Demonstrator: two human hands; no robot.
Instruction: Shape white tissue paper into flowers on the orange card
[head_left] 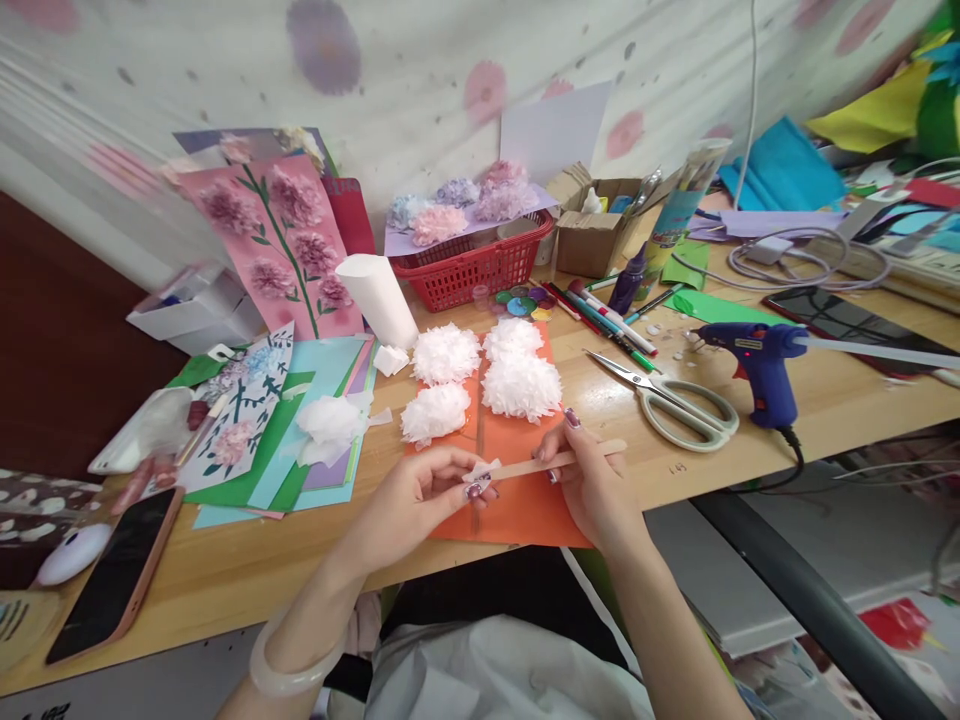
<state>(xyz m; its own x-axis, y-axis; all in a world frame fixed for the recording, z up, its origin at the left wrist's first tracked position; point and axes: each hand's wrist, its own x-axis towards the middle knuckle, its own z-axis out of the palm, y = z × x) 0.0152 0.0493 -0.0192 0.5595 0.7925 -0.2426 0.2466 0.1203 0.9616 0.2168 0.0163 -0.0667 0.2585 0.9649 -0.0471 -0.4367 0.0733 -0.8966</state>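
Note:
My left hand [442, 490] pinches a small piece of white tissue paper [484, 470] at the tip of a wooden craft stick [551, 462]. The stick's other end lies in my right hand [589, 475], whose fingers are closed around it. Both hands are above the lower part of an orange sheet [517, 515]. Fluffy white paper flowers [521, 385] sit on that sheet, several in two columns. Left of the sheet, a loose heap of white tissue pieces [330, 425] rests on coloured papers.
Scissors [686, 405] and a blue hot glue gun [761, 360] lie to the right. A white paper roll [379, 300] and a red basket [472, 265] stand behind. Markers [611, 315] lie beyond the scissors. A phone [116, 570] is at front left.

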